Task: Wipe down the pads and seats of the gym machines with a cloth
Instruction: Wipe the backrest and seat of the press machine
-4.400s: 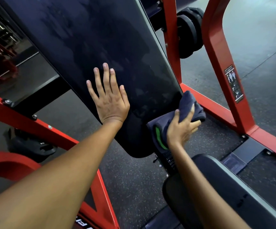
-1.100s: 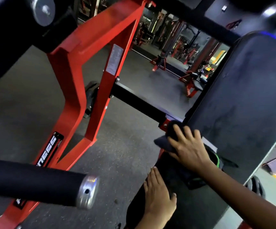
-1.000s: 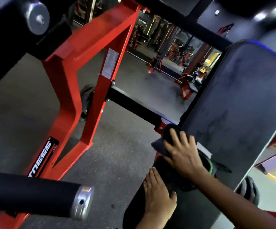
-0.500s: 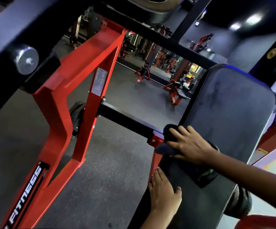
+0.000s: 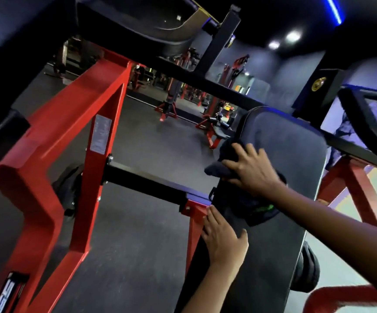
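Note:
A tall black back pad (image 5: 296, 154) slopes up through the right half of the view. My right hand (image 5: 253, 172) presses a dark cloth (image 5: 218, 170) against the pad's left edge, about halfway up, with fingers spread. The cloth bunches over the edge, and its tail with a green tag (image 5: 262, 210) lies on the pad under my wrist. My left hand (image 5: 223, 240) rests flat on the pad's lower left edge, thumb out, holding nothing.
A red machine frame (image 5: 47, 177) stands at left, joined to the pad's support by a black crossbar (image 5: 142, 181). A black weight plate (image 5: 307, 272) sits low right beside a red tube (image 5: 341, 297). Black arms hang overhead. Other red machines (image 5: 169, 109) stand farther back.
My right hand has slid the cloth up the pad's left edge. My left hand has stayed on the lower edge. The view has tilted upward.

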